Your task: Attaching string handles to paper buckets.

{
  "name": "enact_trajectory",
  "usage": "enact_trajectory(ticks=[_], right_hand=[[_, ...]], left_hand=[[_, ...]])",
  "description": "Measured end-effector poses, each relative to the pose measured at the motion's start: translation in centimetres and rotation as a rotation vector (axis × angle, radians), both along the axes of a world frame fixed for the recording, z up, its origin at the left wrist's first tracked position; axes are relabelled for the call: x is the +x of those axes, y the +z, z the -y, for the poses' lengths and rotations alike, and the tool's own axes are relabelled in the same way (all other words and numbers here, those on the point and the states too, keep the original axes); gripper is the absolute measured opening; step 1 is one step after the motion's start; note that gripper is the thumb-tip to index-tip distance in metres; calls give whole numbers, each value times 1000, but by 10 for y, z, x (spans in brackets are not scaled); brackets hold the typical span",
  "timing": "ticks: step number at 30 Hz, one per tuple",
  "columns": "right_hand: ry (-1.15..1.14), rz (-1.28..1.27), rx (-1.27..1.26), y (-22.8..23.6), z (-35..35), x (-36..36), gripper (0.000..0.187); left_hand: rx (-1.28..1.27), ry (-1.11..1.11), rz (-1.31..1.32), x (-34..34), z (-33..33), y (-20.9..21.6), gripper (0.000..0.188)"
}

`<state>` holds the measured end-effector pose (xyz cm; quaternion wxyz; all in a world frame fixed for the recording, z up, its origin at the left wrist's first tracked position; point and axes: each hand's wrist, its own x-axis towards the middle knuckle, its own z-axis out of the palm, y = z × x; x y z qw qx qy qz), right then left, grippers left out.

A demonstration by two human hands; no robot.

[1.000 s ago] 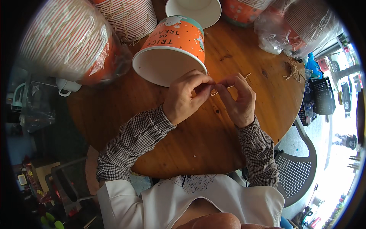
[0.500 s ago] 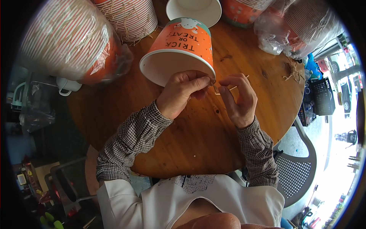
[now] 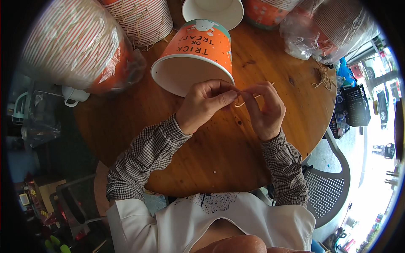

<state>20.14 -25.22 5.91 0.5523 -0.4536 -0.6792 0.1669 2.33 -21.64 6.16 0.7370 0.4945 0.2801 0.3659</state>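
Observation:
An orange paper bucket (image 3: pixel 194 42) with a white rim lies on its side on the round wooden table (image 3: pixel 202 147), its mouth turned toward me. At the rim's right side my left hand (image 3: pixel 202 103) is closed, thumb and forefinger pinched together. My right hand (image 3: pixel 268 111) meets it there, fingertips also pinched. A thin pale cord (image 3: pixel 241 104) shows between and behind the fingers. Both hands seem to grip it, though the fingertips hide the exact hold. Whether the cord passes through the bucket's wall I cannot tell.
Plastic-wrapped stacked buckets (image 3: pixel 76 46) stand at left, beside another striped stack (image 3: pixel 141 21). Behind lies a white-lined bucket (image 3: pixel 215 12). More wrapped buckets (image 3: pixel 337 25) are at far right, near loose twine (image 3: pixel 323 79). A white mug (image 3: pixel 76 95), black crate (image 3: pixel 356 105) and grey chair (image 3: pixel 327 189) surround the table.
The bucket has shifted slightly left. My right fingertips have closed and come to my left fingertips, where a gap was before. The left hand has stayed nearly in place.

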Motion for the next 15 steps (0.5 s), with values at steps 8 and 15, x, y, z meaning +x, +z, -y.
enact_trajectory(ticks=[8, 15], right_hand=[[-4, -138, -162, -9, -3, 2, 7], [42, -244, -342, -7, -1, 3, 7]], left_hand=[[341, 235, -144, -1, 0, -5, 10], [458, 289, -159, -2, 1, -6, 8]])
